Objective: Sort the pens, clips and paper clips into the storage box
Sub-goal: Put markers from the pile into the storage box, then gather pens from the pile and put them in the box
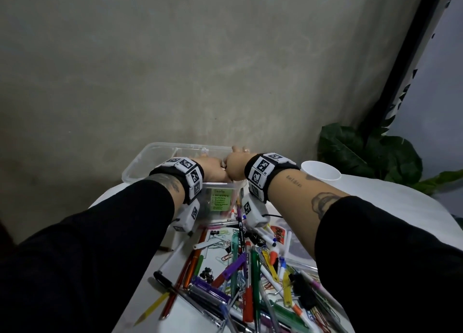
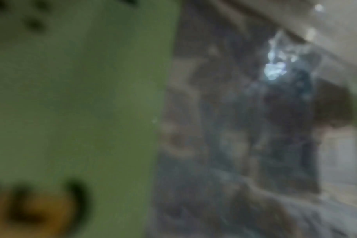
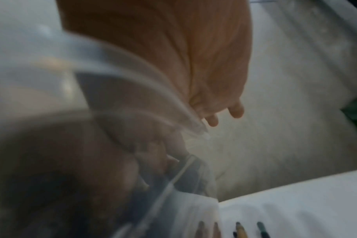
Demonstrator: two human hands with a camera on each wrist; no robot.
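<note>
A clear storage box (image 1: 225, 187) with a green label (image 1: 219, 199) stands at the far side of the table. Its clear lid (image 1: 160, 157) sits tilted on top. My left hand (image 1: 213, 169) lies over the lid's near right corner, its fingers curled under the plastic. My right hand (image 1: 238, 161) grips the same corner right beside it, thumbs touching. In the right wrist view my right hand (image 3: 224, 116) curls over the lid's edge (image 3: 132, 90). The left wrist view is blurred, filled by the green label (image 2: 71, 104). Pens (image 1: 250, 270), binder clips and paper clips lie piled in front.
A white paper cup (image 1: 320, 169) stands right of the box. A leafy plant (image 1: 370, 154) is behind the table's right edge. A grey wall rises close behind the box. The white table (image 1: 375, 207) drops off on the left.
</note>
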